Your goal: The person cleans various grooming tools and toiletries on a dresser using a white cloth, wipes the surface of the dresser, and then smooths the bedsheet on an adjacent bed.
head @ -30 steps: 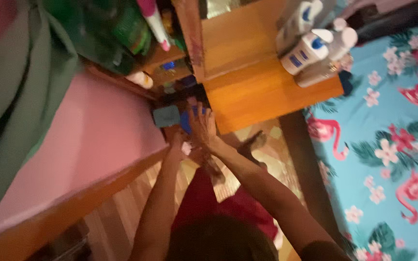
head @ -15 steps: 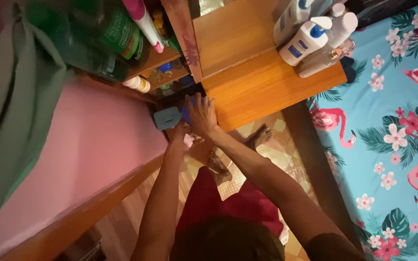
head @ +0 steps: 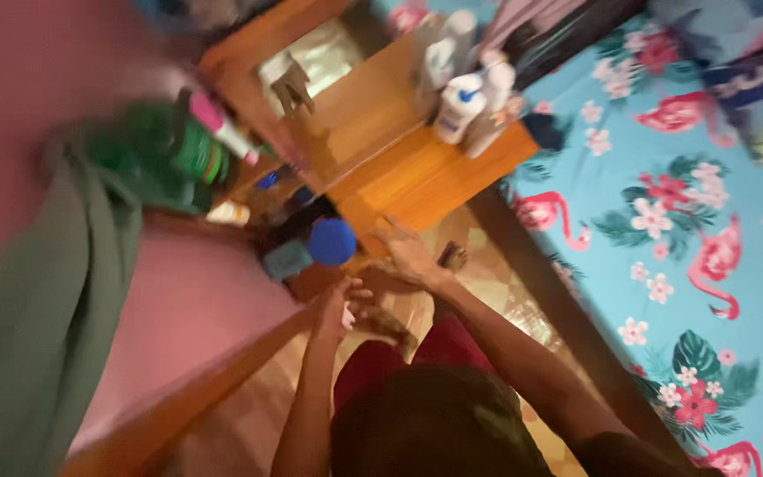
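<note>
While the right hand [head: 408, 254] hovers with fingers spread near a round blue lid [head: 332, 241], the left hand [head: 336, 305] looks curled, grip unclear. White bottles [head: 463, 106] stand on the bench [head: 417, 177].

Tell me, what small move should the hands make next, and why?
Probably the right hand should reach back to the round blue thing: it sits just beside the open hand, at the wooden shelf's edge, while the left hand hangs lower, seemingly pinching something small.
</note>
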